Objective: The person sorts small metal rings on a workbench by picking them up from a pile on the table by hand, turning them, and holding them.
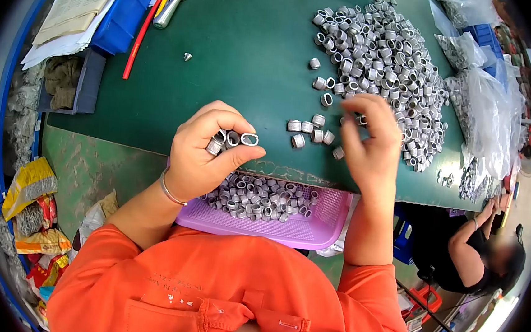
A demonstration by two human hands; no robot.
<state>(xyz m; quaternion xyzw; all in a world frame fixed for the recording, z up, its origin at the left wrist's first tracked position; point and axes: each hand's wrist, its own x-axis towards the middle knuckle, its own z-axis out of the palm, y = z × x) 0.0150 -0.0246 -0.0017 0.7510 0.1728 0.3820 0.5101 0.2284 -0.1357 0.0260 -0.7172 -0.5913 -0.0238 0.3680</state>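
Observation:
Several small grey metal rings point(233, 138) sit in my left hand point(208, 138), which is closed around them. One ring is pinched at the thumb and fingertip, its oval opening facing up. My right hand point(373, 143) is over the green table point(243, 58), at the near edge of a large pile of the same rings point(389, 57). Its thumb and bent forefinger are apart, slightly blurred, with rings close by. A few loose rings point(309, 129) lie between the hands. Below the table edge, a pink plastic basket point(260, 234) holds many more rings.
A red pencil point(139, 47), other pens and a blue bin point(116, 23) with papers are at the back left. Clear plastic bags point(491, 115) of parts line the right side. Another person point(467, 257) sits at the right. Bags point(30, 185) fill the left shelf.

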